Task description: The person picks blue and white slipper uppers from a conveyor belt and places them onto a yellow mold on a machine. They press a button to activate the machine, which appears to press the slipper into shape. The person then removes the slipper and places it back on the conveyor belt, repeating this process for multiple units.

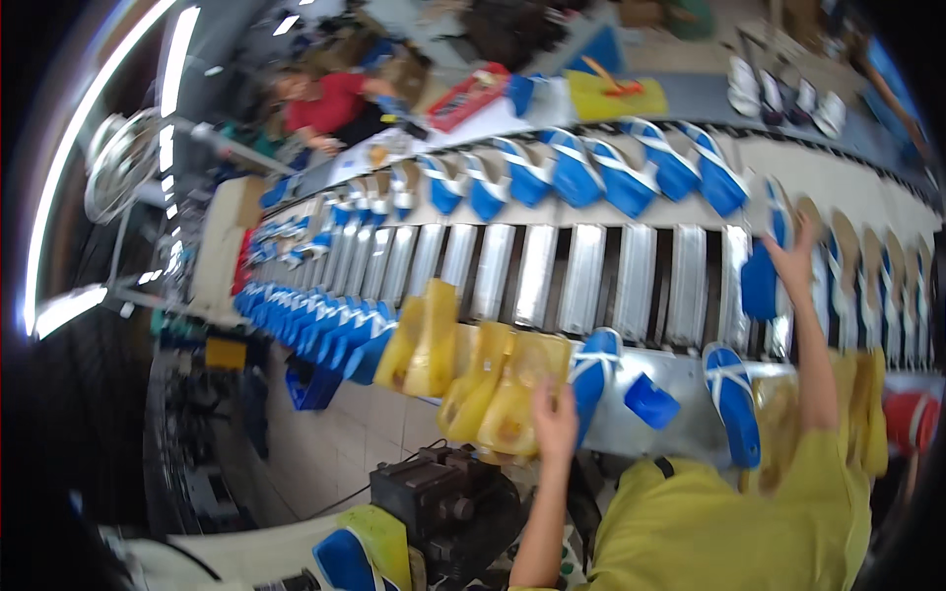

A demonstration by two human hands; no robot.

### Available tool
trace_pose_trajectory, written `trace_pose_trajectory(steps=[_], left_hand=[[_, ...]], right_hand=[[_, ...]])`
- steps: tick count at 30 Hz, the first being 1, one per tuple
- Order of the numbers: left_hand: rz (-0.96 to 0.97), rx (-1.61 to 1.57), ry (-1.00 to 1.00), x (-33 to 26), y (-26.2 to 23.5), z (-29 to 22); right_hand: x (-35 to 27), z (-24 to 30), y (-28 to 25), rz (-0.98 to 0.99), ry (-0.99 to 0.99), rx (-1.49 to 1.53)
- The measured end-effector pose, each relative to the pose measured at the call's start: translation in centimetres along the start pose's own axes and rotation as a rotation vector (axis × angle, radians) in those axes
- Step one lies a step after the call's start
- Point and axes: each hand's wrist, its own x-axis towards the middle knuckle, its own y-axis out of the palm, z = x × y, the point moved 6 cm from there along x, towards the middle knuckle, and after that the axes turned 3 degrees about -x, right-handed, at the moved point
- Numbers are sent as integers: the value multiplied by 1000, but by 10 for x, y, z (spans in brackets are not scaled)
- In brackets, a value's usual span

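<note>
My right hand (793, 264) reaches over the slatted conveyor, its fingers closed around a blue sandal (758, 284) among upright sandals with tan footbeds. Close to my body, my left hand (555, 419) has its fingers curled by the edge of a yellow translucent foot-shaped form (522, 379); blur hides what is between them. Just right of that hand lies a blue sandal with white straps (594, 369). Farther right on the metal ledge are a small blue piece (651, 401) and another white-strapped blue sandal (731, 402).
Metal conveyor slats (588, 281) run across the middle. White-strapped blue sandals (576, 169) line the far belt; more blue sandals (325, 325) stand at the near left. A dark machine (443, 497) sits below. Across the line is a person in a red shirt (330, 103).
</note>
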Motion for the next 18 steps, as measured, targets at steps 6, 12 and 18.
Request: trace_pose_trajectory(steps=[6, 12, 18], left_hand=[[261, 127, -106, -87, 103, 13], [284, 319, -40, -85, 141, 40], [3, 65, -34, -77, 110, 37]], right_hand=[[-103, 91, 4, 549, 971, 1294], [-224, 112, 35, 929, 1309, 1295], [-274, 114, 43, 1102, 1245, 946]])
